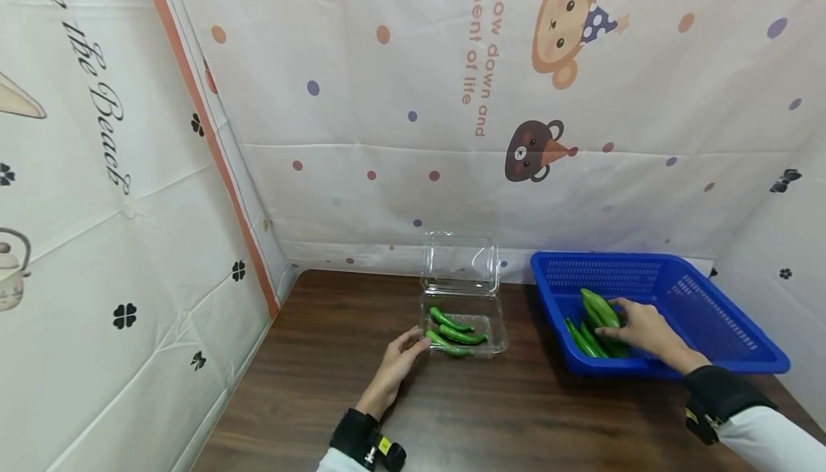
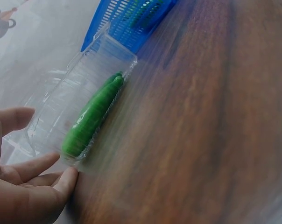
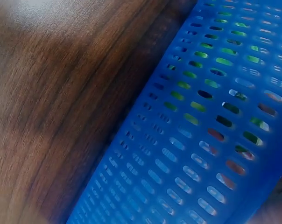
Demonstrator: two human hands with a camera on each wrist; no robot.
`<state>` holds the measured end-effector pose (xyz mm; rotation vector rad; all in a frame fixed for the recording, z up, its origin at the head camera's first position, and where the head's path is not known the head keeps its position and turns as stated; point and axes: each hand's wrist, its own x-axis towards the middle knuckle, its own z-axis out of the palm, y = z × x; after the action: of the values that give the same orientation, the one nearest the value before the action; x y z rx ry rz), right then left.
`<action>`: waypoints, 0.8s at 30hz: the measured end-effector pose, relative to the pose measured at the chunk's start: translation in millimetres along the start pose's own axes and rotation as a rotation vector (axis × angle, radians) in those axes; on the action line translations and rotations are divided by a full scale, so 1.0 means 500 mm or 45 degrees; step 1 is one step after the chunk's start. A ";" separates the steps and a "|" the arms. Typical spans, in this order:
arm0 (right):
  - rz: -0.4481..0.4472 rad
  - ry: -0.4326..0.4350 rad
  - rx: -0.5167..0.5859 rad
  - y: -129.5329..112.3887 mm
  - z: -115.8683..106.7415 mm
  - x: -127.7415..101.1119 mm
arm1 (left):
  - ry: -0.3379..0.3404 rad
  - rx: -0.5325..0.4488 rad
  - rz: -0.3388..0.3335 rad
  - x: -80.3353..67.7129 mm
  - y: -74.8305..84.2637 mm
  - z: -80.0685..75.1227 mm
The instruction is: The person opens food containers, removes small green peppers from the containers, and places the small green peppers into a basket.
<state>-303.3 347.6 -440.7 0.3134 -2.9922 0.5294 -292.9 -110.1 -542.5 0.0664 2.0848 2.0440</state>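
Note:
On the table stands a clear plastic clamshell box (image 1: pixel 497 343) with its lid (image 1: pixel 459 260) raised. Three slim green peppers (image 1: pixel 461 336) lie in its base. At the box's near left corner is my left hand (image 1: pixel 393 366), fingers extended and fingertips touching its edge; the left wrist view shows the thumb and fingers spread around that corner. Inside the blue basket (image 1: pixel 742 357), my right hand (image 1: pixel 648 328) pinches a larger green pepper (image 1: pixel 596 305) between thumb and fingers. Other green peppers (image 1: pixel 581 339) lie under and beside it. In the right wrist view the basket wall (image 3: pixel 178 154) mostly hides that hand.
The blue basket stands to the right of the box on the brown wooden table (image 1: pixel 516 414). Printed white cloth walls (image 1: pixel 361 192) rise behind and at both sides. The raised lid is close to the back wall.

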 end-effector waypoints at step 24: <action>-0.083 0.008 -0.039 -0.004 0.016 -0.013 | 0.009 0.010 0.009 -0.002 -0.003 -0.001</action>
<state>-296.9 344.1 -448.3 0.4048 -2.9687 0.4764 -292.0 -110.7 -543.8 0.0681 2.0997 2.0438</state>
